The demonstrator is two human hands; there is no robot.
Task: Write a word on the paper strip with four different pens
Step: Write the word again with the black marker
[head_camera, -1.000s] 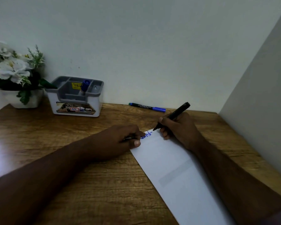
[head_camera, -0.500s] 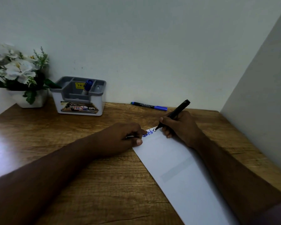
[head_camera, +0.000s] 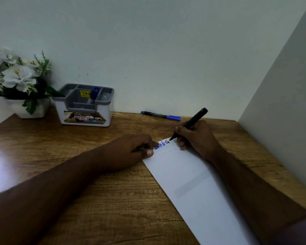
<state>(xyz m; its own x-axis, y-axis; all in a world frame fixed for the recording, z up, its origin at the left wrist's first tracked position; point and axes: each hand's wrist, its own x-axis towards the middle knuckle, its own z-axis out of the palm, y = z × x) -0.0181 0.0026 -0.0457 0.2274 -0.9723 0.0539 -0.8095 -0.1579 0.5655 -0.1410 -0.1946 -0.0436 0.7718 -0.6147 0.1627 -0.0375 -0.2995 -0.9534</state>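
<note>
A black pen (head_camera: 191, 123) is pinched in the right hand (head_camera: 199, 138), tip on the paper strip (head_camera: 198, 188); the strip's far end is pressed down by the curled left hand (head_camera: 131, 152).

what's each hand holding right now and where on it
Right hand grips the black pen low on its barrel, near the tip. Left hand presses the paper strip flat at its far corner.

Bare table (head_camera: 113, 200) between organizer (head_camera: 85, 106) and paper strip (head_camera: 193, 183).

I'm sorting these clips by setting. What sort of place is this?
Probably a home or office writing desk set in a wall corner: a wooden desktop, a grey pen organiser against the wall, and a white pot of flowers beside it.
</note>
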